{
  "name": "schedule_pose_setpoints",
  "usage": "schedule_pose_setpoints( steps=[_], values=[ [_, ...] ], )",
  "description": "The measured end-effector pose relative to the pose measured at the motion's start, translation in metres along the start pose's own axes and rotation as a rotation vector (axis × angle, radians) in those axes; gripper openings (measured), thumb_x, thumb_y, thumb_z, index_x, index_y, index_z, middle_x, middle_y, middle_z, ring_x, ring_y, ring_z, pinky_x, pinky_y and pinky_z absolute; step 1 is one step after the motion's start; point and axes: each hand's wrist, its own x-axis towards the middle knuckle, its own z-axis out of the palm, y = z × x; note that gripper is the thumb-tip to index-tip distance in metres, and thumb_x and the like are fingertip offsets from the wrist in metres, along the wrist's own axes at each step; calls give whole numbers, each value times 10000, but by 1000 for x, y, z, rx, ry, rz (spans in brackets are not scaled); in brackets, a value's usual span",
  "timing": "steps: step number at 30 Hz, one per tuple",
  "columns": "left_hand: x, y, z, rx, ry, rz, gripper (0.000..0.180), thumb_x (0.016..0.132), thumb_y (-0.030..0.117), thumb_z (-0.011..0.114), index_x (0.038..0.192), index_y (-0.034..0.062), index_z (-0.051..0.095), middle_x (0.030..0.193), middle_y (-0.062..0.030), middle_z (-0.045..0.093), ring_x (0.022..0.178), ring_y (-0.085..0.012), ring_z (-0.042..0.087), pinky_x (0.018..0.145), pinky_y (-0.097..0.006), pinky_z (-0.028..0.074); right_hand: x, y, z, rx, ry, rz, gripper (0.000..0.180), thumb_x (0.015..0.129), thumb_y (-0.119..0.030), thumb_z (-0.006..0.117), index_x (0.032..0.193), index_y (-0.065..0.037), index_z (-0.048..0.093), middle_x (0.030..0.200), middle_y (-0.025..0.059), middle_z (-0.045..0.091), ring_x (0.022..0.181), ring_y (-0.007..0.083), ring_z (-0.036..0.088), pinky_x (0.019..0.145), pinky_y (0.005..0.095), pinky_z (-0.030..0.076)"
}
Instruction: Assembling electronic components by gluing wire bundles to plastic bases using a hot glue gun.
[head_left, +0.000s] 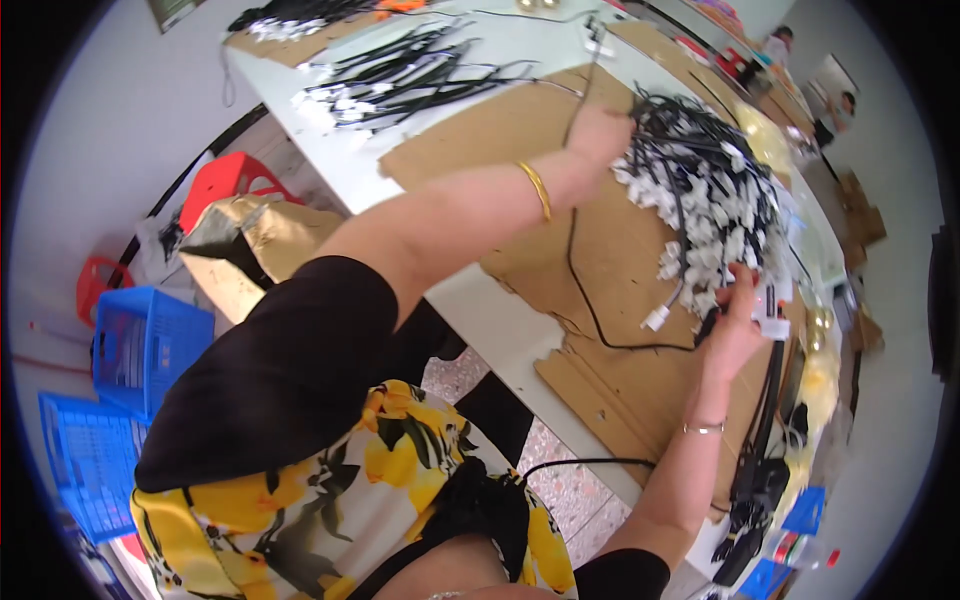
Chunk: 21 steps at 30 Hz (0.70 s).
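A heap of black cables with white connectors (715, 215) lies on brown cardboard (480, 130) over a white table. My left hand (603, 135), a gold bangle on its wrist, is at the heap's far left edge. Its fingers look curled closed; what they hold is hidden among the cables. At the heap's near end my right hand (735, 325) is closed round a black cable (640, 347), which loops left over the cardboard and up past my left hand. A white box-shaped device (772, 305) sits right beside the right hand's fingers.
More black cables with white ends (400, 85) spread at the far left. Black cords and adapters (755, 490) lie along the right edge, near yellowish plastic bags (815, 390). Blue crates (150, 345) and a red stool (235, 185) stand left. Other people (840, 110) are far right.
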Motion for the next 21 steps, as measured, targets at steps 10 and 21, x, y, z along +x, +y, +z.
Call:
schedule_pose_setpoints(
  steps=[10, 21],
  values=[
    [-58, -13, -13, -346, -422, -194, 255, 807, 94, 538, 1049, 13, 544, 809, -63, 596, 714, -103, 531, 606, -223, 418, -4, -11, -1, -117, -112, -72, 143, 795, -141, 569, 810, -6, 618, 601, 3, 509, 522, 53, 440, 479, 206, 308],
    [-97, -11, -35, -377, -669, -67, 291, 878, 145, 504, 1151, 44, 501, 970, -34, 591, 693, -102, 585, 586, -206, 461, -20, -37, 3, -101, -352, 22, 106, 792, -120, 578, 829, -22, 597, 706, 20, 587, 565, 49, 480, 514, 187, 368]
  ],
)
